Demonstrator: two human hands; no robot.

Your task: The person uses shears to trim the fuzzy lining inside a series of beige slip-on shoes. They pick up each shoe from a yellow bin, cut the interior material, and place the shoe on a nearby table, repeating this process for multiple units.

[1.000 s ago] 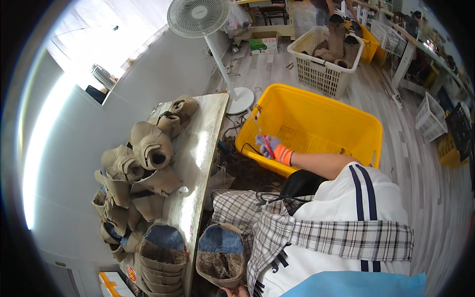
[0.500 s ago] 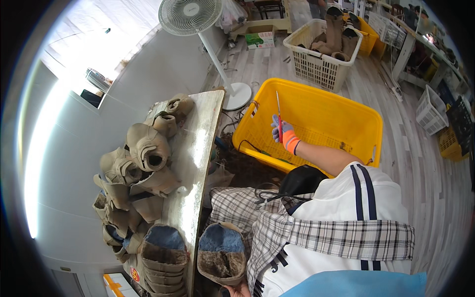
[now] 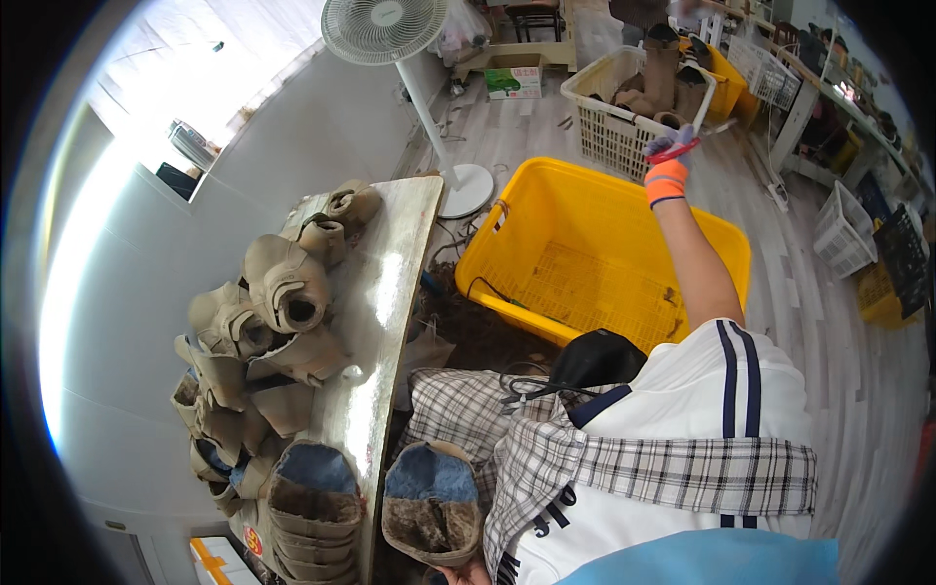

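My right hand [image 3: 671,161], in a grey-purple glove with an orange cuff, is closed on red-handled scissors [image 3: 675,151]. Their blades point right. It is above the far right rim of a big yellow basket [image 3: 717,239]. Low in the view, my left hand [image 3: 468,573] grips the near edge of a tan shoe upper [image 3: 431,517], lined with brown fur and blue fleece. Only part of that hand shows. Beside it on the bench [image 3: 375,390], similar uppers [image 3: 314,507] are stacked. Behind them lies a heap of tan shoe uppers [image 3: 283,283].
A white floor fan [image 3: 385,29] stands past the bench's far end. Beyond the yellow basket is a cream basket [image 3: 609,127] filled with tan footwear. A cardboard box [image 3: 513,78] sits at the back, and a white basket [image 3: 846,226] at the right.
My right hand has moved from over the yellow basket to the right and farther away. The scissors have swung from pointing up to pointing right. My left hand keeps the shoe upper almost in place.
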